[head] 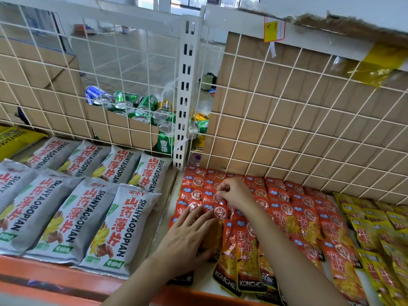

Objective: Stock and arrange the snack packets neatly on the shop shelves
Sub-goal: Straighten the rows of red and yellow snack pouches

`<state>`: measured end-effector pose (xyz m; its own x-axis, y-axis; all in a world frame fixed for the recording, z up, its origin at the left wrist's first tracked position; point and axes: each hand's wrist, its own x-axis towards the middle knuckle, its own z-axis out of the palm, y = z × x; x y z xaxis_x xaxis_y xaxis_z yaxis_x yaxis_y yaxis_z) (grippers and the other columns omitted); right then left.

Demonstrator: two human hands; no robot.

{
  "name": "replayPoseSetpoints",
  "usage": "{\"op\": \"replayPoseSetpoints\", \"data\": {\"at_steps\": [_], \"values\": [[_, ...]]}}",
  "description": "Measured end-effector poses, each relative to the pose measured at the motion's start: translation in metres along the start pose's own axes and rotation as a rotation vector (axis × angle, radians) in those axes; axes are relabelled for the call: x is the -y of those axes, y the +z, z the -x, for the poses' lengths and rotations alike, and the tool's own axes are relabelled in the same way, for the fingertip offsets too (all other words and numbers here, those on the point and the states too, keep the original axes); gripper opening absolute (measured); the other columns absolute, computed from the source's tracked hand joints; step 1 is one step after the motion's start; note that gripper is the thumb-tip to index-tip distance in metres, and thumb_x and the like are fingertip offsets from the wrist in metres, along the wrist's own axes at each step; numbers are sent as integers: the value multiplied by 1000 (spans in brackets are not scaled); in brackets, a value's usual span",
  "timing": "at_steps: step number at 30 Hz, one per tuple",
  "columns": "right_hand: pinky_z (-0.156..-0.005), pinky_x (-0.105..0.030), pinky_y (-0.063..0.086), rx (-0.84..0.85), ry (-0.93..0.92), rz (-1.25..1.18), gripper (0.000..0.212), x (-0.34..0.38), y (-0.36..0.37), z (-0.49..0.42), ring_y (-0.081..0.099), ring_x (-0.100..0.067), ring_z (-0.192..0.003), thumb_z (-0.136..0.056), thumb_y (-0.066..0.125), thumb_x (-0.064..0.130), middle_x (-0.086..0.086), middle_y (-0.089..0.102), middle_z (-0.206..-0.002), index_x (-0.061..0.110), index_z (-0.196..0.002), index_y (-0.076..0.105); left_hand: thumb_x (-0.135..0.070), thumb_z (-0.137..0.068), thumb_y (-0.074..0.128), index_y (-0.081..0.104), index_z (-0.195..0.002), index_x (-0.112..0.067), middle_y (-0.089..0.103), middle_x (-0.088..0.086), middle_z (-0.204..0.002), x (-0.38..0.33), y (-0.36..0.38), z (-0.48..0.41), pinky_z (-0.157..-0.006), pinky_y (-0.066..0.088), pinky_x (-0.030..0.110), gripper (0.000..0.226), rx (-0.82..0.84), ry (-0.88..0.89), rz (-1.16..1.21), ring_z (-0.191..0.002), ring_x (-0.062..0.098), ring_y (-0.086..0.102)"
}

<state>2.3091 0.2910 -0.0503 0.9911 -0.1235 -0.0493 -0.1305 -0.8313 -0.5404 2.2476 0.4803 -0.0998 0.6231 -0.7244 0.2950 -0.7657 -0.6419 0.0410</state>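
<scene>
Toward five o'clock on the shelf (pixel 167 204), your left hand (pixel 187 237) presses flat on the red snack packets (pixel 306 217); at one o'clock from it, your right hand (pixel 234 193) pinches one packet's edge.

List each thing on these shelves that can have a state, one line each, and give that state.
red packets, lying flat in overlapping rows
left hand, flat with straight fingers, resting on the red packets
right hand, pinching the top edge of one red packet
grey packets, lying flat in two rows
yellow packets, lying flat, overlapping
drink cans, jumbled in a heap
</scene>
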Motion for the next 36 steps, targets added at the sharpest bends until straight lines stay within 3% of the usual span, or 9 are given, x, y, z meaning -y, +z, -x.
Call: {"op": "replayPoseSetpoints", "data": {"at_steps": [4, 9, 17, 23, 27, 30, 33, 36], "values": [[-76, -21, 38, 2, -8, -3, 11, 0, -1, 1, 57, -12, -100, -86, 64, 19, -1, 65, -112, 13, -95, 67, -67, -82, 40, 48, -129, -28, 53, -7, -135, 0, 2, 1, -108, 20, 37, 62, -12, 0, 26, -129, 20, 46], [-78, -22, 40, 2, -9, -11, 11, 0, -1, 1, 57, -13, -101, -86, 64, 19, -1, 65, -112, 13, -94, 67, -68, -87, 28, 46, -131, -28, 53, -8, -135, 0, 2, 1, -109, 22, 39, 62, 1, -8, 42, -129, 19, 46], [-80, -22, 42, -6, -11, -32, 11, -4, 2, 1, 57, -12, -100, -85, 65, 19, -1, 65, -110, 13, -95, 66, -70, -81, 39, 46, -131, -28, 53, -9, -135, 0, 2, 1, -113, 23, 41, 65, 10, -3, 53, -130, 17, 45], [-75, -21, 42, -138, -65, 11, 13, -6, -15, 27, 54, -7, -88, -88, 60, 29, 8, 60, -98, 21, -98, 63, -68, -81, 44, 47, -134, -27, 50, -8, -138, 0, 4, 1, -110, 17, 38, 67, 17, -21, 84, -133, 17, 40], [-76, -16, 41, -51, -58, 78, 20, -13, -39, 69, 53, -3, -89, -87, 59, 38, 12, 59, -100, 25, -102, 63, -68, -83, 40, 46, -134, -26, 50, -7, -138, 1, 5, 1, -109, 17, 38, 66, 15, -25, 94, -134, 17, 39], [-90, -27, 44, 44, -27, 132, 37, -12, -44, 97, 52, -7, -102, -83, 59, 50, 10, 56, -114, 27, -111, 60, -69, -88, 27, 45, -135, -26, 50, -7, -138, 1, 3, 2, -109, 18, 37, 66, 10, -25, 94, -132, 16, 40], [-108, -33, 31, 73, -46, 264, 54, -4, -32, 114, 42, -8, -121, -83, 51, 60, 11, 47, -129, 30, -127, 48, -66, -88, 33, 45, -134, -27, 50, -6, -137, 1, 1, 1, -110, 17, 37, 61, -9, -7, 102, -132, 17, 40], [-107, -30, 25, 38, -56, 318, 52, -2, -20, 118, 38, -8, -125, -89, 47, 55, 12, 43, -134, 31, -134, 39, -60, -86, 40, 46, -129, -32, 51, -7, -135, -3, -5, 0, -109, 24, 38, 52, -38, 13, 134, -129, 16, 43]]}}
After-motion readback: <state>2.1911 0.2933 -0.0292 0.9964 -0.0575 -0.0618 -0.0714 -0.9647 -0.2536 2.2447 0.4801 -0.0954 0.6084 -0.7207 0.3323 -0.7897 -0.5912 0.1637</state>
